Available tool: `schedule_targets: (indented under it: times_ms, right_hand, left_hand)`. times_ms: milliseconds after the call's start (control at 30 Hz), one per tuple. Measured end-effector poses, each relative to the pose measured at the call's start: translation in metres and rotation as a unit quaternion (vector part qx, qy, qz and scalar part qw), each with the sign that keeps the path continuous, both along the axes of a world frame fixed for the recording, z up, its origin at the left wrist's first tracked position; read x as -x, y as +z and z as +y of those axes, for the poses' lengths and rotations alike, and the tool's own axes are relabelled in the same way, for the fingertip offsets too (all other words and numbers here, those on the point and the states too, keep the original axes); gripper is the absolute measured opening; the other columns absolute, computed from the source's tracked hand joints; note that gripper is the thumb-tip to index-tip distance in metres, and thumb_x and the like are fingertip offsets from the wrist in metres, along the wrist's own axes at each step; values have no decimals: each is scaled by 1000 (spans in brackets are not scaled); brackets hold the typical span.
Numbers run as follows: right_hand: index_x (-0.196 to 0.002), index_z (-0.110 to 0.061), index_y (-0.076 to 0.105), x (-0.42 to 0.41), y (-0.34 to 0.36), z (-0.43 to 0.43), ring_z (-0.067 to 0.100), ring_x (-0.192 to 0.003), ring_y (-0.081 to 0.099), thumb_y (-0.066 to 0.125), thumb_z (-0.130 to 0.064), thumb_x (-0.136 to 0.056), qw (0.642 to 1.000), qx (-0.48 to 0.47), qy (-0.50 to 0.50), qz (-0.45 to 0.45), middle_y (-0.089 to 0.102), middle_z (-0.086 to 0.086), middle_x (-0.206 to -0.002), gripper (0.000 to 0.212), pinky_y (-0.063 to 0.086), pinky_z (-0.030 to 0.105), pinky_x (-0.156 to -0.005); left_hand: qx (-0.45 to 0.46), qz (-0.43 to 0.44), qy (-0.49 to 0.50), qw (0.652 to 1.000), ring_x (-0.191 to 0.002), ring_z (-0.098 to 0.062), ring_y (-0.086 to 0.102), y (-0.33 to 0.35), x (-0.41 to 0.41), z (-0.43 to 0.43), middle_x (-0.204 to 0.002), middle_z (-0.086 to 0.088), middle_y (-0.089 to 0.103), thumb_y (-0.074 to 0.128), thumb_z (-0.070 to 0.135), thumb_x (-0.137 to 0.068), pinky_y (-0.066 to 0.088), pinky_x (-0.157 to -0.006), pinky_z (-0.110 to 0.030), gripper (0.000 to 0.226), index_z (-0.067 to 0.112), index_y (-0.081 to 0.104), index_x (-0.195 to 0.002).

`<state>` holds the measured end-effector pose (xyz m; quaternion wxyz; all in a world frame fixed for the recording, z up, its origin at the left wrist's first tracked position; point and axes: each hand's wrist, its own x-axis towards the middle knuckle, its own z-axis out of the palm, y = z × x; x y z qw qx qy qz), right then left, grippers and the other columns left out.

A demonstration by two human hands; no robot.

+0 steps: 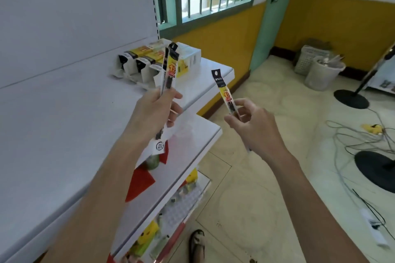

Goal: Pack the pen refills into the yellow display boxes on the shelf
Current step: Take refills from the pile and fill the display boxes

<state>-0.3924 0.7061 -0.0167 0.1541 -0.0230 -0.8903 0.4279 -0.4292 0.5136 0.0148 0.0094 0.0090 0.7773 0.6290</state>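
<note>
My left hand [157, 109] grips a small bunch of pen refill packs [170, 66], yellow and black sleeves standing upright over the white shelf [64, 124]. My right hand [250, 121] pinches a single refill pack [224, 89] between thumb and fingers, held off the shelf's right edge over the floor. The yellow display boxes [149, 60] stand in a row at the far end of the shelf, several with open white flaps toward me. Both hands are nearer to me than the boxes.
A lower shelf [175, 209] holds mixed packaged goods. Two white baskets [320, 70] stand by the yellow wall. Black fan bases [376, 168] and loose cables [346, 145] lie on the tiled floor at the right. My sandalled foot [197, 245] is below.
</note>
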Motion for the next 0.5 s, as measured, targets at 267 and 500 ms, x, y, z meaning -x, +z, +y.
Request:
schedule_targets:
  times_ms: [267,500]
  right_hand:
    - [-114,-19,59,169,30,16,-1,-70,57,62,-26,-86,994,-56,77,47,62,-5,-85,29,40,2,-53]
    - [-119,-19,57,271,38,-18,3,-73,57,59,-23,-89,969,-71,236,13,58,-8,-88,31,45,8,-55]
  left_hand:
    - [-14,-79,132,988,-40,-12,47,7,109,-1,-61,-5,52,50,21,-94,45,-39,-20,19,7,60,-87]
    - [151,-67,263,950,-39,0,50,-5,131,-6,-62,4,56,67,29,-81,33,-38,-12,12,20,61,-78]
